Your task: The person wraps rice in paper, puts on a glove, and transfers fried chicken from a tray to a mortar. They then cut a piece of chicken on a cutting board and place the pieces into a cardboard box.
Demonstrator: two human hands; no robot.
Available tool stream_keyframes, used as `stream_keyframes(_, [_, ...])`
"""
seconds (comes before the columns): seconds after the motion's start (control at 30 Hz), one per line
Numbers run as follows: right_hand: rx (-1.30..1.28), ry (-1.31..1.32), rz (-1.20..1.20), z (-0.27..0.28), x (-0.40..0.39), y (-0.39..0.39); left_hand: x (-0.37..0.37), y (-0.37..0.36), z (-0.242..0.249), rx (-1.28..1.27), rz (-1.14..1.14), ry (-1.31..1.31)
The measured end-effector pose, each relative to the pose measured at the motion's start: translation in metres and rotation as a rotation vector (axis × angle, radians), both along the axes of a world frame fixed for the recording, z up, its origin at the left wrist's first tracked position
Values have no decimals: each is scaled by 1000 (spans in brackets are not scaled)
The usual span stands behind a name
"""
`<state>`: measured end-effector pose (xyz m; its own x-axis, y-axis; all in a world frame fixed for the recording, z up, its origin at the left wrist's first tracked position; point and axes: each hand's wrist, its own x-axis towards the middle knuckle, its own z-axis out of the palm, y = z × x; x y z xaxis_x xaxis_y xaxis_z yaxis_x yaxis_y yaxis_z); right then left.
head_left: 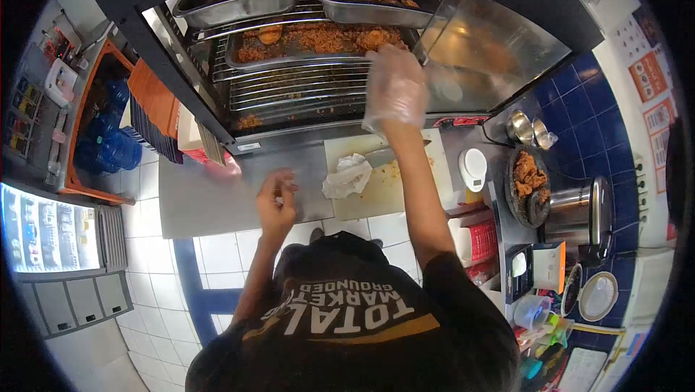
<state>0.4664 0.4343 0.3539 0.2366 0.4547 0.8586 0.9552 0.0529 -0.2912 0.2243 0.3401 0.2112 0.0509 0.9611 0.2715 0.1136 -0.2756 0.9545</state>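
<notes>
My right hand (397, 88), in a clear plastic glove, reaches into the heated display cabinet (242, 147). Its fingertips are at the right end of a metal tray (250, 65) holding brown fried crumbs (318, 39). A golden fried piece (376, 39) lies right by those fingers, which are partly hidden and blurred, so a grip on it cannot be made out. My left hand (277, 200) is bare and hangs above the steel counter (210, 204), fingers loosely curled and apart, holding nothing visible. Between the hands, a crumpled white plastic glove or bag (347, 177) rests on a cutting board (391, 196).
A knife (378, 156) lies at the board's back edge. Two more trays (242, 8) fill the upper shelf, beside a glass door (499, 37). To the right are a white kitchen scale (473, 167) and a dark stone mortar (512, 207) with fried chicken (528, 175).
</notes>
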Motion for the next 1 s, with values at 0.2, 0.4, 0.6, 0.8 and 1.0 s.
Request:
stream_keyframes(0.2, [-732,-262,-250,7,5,65,6,-8,-2,-56,-93,-16])
stream_keyframes(0.4, [-1003,-338,-213,56,-2,69,2,-18,-8,-119,-79,-72])
stream_keyframes(0.6, [-757,-525,-230,14,29,95,5,-19,-17,-139,-75,-151])
stream_keyframes(0.8, [-954,-363,-165,55,-7,60,8,-21,-4,-179,-76,-169])
stream_keyframes(1.0, [-796,-207,-65,50,-14,50,7,-27,-24,-214,-86,-223])
